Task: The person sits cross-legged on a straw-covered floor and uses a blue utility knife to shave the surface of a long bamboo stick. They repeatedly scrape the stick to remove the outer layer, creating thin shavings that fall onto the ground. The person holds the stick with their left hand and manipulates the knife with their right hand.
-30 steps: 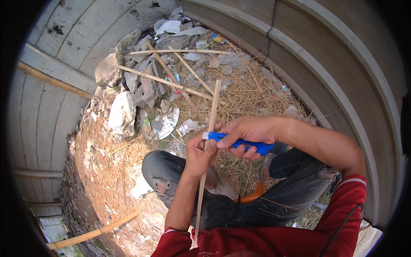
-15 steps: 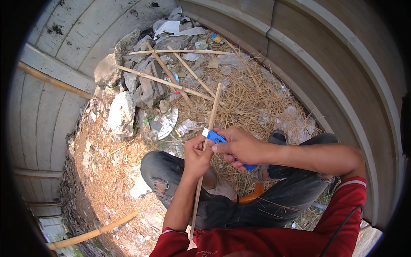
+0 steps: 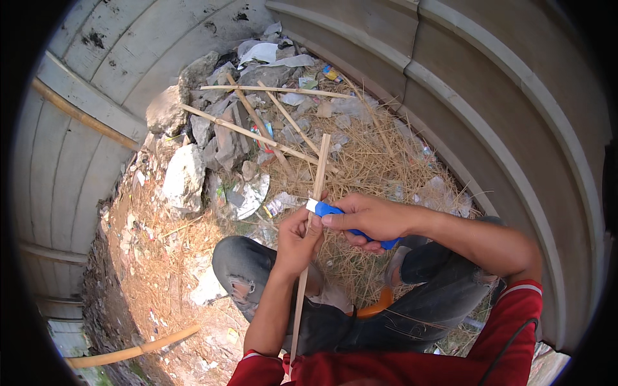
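Observation:
My left hand [image 3: 297, 243] is closed around a long, thin bamboo strip [image 3: 322, 161], thumb up along its side. The strip runs from my lap up past both hands, its far end pointing away from me. In my right hand [image 3: 380, 220] is a blue utility knife [image 3: 329, 211], fingers wrapped round its handle. The knife's short, pale blade lies across the strip just above my left thumb, touching or nearly touching it. The lower handle sticks out below my right fingers.
Several bamboo strips [image 3: 254, 132] lie over rocks [image 3: 183, 177] and dry straw [image 3: 373, 164] ahead. Plastic litter is scattered around. Panelled walls stand left [image 3: 64, 161] and right [image 3: 515, 116]. A bamboo pole [image 3: 135, 350] sticks out at lower left. My bent knees [image 3: 241, 270] frame the work.
The view has shifted a little. The strip's far end has swung slightly left, and both hands sit slightly lower in the picture. The knife is still held across the strip.

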Demonstrator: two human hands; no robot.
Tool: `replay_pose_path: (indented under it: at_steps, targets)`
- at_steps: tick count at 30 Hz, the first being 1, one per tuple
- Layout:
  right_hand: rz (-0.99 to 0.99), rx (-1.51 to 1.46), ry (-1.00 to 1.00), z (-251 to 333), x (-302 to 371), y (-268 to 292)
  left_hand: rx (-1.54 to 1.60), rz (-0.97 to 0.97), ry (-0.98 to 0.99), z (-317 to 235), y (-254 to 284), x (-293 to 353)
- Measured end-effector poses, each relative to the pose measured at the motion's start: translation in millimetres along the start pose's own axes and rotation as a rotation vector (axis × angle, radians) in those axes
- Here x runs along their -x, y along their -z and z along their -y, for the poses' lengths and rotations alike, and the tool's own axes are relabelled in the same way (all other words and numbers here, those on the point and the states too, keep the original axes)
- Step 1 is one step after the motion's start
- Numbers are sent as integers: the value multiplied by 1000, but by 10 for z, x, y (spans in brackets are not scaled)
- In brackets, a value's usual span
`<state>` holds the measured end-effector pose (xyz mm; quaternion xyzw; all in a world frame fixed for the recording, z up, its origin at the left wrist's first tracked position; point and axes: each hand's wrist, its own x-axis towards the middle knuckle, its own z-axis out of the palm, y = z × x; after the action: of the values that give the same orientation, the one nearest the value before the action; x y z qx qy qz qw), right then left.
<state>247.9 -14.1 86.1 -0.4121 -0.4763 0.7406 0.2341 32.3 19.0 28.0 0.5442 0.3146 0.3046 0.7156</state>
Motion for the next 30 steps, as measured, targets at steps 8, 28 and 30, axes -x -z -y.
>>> replay_pose_path:
  at_steps: [8, 28, 30]
  targets:
    - [133, -298, -260, 115, 42, 72, 7, 70, -23, -26, -36, 6]
    - [-309, -183, 55, -317, -81, -379, -132, -98, -75, 70, -58, 41]
    - [-412, -117, 133, -413, -113, -437, -148, -147, -22, 78, -128, 13]
